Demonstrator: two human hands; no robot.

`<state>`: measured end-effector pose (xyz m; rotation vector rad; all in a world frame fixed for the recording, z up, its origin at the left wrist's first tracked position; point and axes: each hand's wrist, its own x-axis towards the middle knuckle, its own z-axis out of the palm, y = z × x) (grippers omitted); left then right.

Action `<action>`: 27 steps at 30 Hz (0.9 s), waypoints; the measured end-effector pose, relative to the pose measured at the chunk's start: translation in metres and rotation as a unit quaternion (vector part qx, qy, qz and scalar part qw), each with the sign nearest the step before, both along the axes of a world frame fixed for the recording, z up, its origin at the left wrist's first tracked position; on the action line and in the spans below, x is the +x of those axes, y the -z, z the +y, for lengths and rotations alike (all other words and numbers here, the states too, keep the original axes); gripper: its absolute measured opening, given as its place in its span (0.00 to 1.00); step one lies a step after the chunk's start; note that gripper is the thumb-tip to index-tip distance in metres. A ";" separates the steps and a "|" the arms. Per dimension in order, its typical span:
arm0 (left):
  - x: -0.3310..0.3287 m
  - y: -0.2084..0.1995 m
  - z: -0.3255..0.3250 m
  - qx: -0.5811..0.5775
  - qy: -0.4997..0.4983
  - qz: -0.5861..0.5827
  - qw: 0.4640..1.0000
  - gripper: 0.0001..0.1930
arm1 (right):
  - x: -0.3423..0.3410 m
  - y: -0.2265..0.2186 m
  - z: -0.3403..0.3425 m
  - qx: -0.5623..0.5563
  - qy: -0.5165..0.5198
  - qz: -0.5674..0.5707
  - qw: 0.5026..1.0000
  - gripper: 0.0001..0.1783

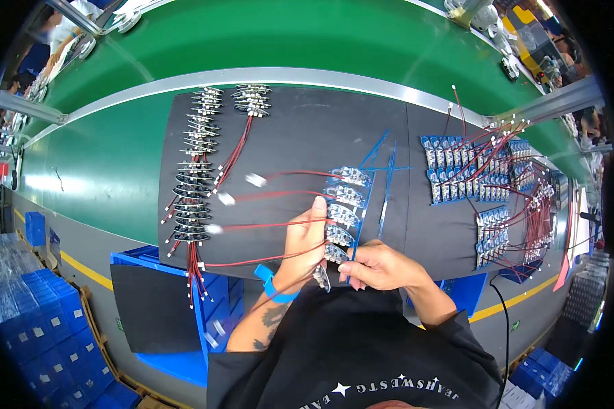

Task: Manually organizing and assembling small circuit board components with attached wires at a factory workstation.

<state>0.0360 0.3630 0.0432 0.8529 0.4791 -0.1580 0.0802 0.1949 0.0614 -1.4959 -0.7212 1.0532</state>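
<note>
My left hand (305, 247) is closed along the left side of a panel of small curved circuit boards (343, 215), its thumb pointing up. Thin red and dark wires with white plugs run leftward from the boards. At the panel's near end one circuit board (322, 278) sits tilted away from the others, below my left fingers; whether it is still joined is hard to tell. My right hand (382, 266) pinches the panel's narrow blue edge strip (359, 235) near its lower end. Loose blue strips (389, 178) lie beside the panel.
A black mat (300, 136) covers the bench. Separated boards stand in a long stack (196, 163) at left, with a shorter stack (252, 100) behind. More wired panels (465, 169) lie at right. Blue bins (225, 300) stand below the front edge; a metal rail (307, 76) borders the back.
</note>
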 end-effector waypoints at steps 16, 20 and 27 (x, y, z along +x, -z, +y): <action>0.001 0.026 0.016 -0.056 -0.004 0.001 0.998 0.17 | 0.015 0.019 0.015 0.065 0.132 0.040 0.988 0.27; 0.024 0.004 0.029 0.165 -0.097 0.027 0.981 0.22 | 0.031 0.039 0.010 0.050 0.237 0.016 0.970 0.29; 0.049 0.050 0.051 0.577 -0.217 -0.141 0.775 0.19 | 0.040 0.053 0.011 0.067 0.371 0.066 0.924 0.29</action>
